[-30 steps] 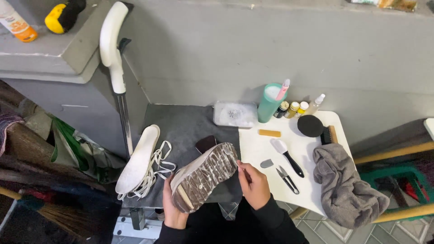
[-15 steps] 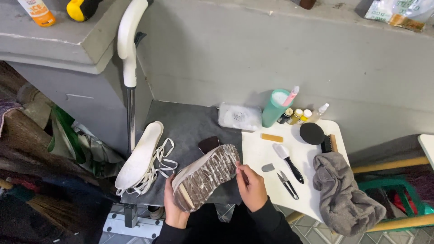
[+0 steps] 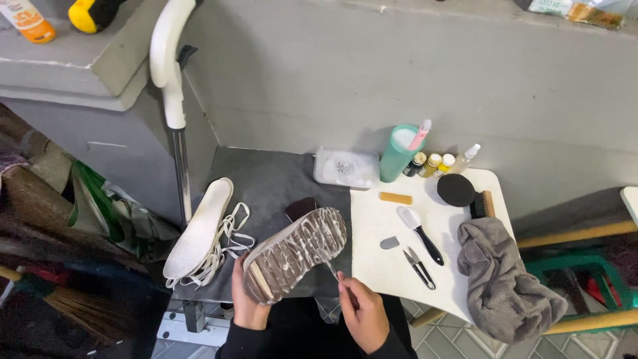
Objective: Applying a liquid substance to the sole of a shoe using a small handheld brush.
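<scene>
Left hand point(image 3: 244, 299) grips the upturned shoe point(image 3: 296, 262); right hand point(image 3: 362, 312) pinches a thin pick point(image 3: 330, 269) at the sole. Grooves look still dirty; insole point(image 3: 199, 226) and laces point(image 3: 229, 240) already out.

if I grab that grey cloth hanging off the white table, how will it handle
The grey cloth looks floppy: it lies crumpled in soft folds. It is probably light, and since part droops past the white table edge, a small tug might slide it off.
</scene>
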